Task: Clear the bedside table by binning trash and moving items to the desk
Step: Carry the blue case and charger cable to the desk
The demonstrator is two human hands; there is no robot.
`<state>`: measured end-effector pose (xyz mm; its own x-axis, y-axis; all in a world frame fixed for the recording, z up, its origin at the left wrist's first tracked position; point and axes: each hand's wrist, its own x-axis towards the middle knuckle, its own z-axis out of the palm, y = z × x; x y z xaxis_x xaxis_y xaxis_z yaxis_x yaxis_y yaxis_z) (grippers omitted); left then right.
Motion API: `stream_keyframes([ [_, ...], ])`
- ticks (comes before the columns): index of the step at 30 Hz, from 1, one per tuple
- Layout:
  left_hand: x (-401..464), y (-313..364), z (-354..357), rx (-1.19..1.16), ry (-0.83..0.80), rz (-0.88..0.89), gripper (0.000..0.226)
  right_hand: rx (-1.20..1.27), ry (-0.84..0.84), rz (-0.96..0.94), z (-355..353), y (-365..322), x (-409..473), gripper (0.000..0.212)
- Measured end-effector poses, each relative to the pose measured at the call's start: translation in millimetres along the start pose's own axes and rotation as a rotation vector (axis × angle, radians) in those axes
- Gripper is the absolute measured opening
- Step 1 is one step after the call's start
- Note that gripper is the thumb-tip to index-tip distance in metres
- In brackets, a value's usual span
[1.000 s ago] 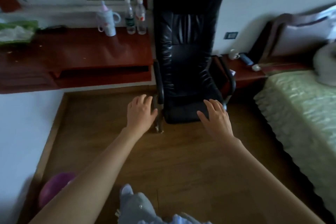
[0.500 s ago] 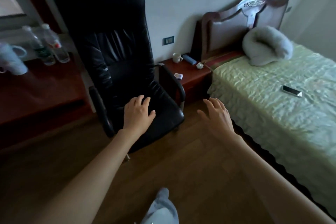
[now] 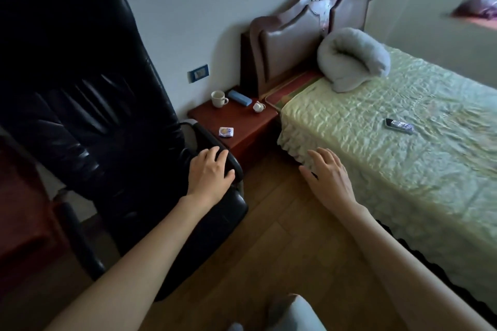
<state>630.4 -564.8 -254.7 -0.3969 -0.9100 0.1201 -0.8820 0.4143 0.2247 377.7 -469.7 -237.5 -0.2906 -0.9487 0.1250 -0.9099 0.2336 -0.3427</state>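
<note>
**Reaching the bedside counter**

Approach step, I judge: nothing is picked up yet. Left hand (image 3: 210,172) lies spread over the chair (image 3: 88,105) armrest; right hand (image 3: 329,179) hovers spread, empty. The counter (image 3: 243,122) holds cup (image 3: 219,98), blue case (image 3: 240,97), packet (image 3: 226,132) (likely trash). Next: step closer, grasp one.

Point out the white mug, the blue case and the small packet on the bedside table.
white mug (image 3: 218,98): head view, on the side of its body.
blue case (image 3: 240,97): head view, on the middle of its top face.
small packet (image 3: 226,132): head view, on the centre of its printed front.
</note>
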Motion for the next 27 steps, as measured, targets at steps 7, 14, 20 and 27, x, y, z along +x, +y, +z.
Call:
stream_keyframes([
  [7,126.9,47.6,45.1,-0.017,-0.008,0.028,0.054,-0.022,-0.017,0.009,1.1,74.8,112.0,0.052],
  [14,240.8,98.8,70.6,-0.013,0.006,-0.043,0.053,-0.014,-0.069,-0.052,-5.3,142.9,241.6,0.052],
  [20,293.8,98.8,91.4,-0.006,-0.014,-0.145,0.053,0.003,-0.134,-0.111,11.7,156.4,329.1,0.050],
  [27,361.1,58.0,118.4,0.008,-0.041,-0.255,0.051,0.000,-0.225,-0.192,62.2,139.5,424.9,0.053],
])
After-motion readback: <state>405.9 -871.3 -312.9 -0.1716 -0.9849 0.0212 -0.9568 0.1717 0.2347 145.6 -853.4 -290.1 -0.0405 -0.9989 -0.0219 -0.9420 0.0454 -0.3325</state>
